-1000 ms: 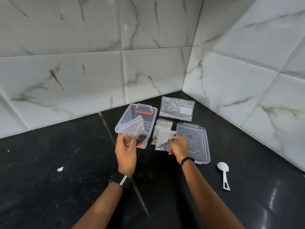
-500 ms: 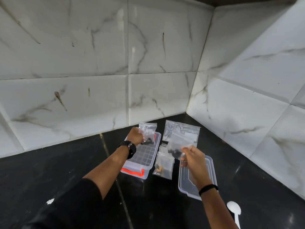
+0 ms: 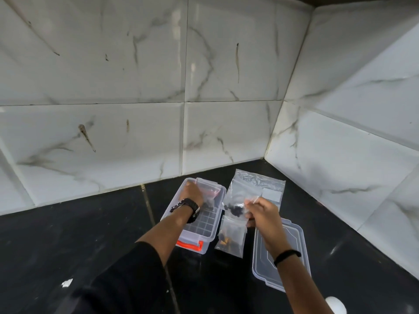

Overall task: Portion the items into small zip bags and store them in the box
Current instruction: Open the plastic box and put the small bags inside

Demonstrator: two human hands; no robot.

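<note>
Left hand point(image 3: 190, 191) now lowered into box point(image 3: 205, 225) (grip hidden), box's long axis toward wall, right hand point(image 3: 260, 211) pinching bag point(image 3: 235, 206).

- The clear box point(image 3: 205, 225) has a grid-patterned floor and an orange-red latch point(image 3: 189, 244) at its near end.
- Right of the box, a clear zip bag point(image 3: 237, 206) holds black pieces.
- Just right of the box's near end, another clear bag point(image 3: 231, 240) holds orange and dark bits.
- Behind the box, white wall tiles point(image 3: 113, 132) show grey-brown veining.
- Under the box, the countertop point(image 3: 68, 234) is black.
</note>
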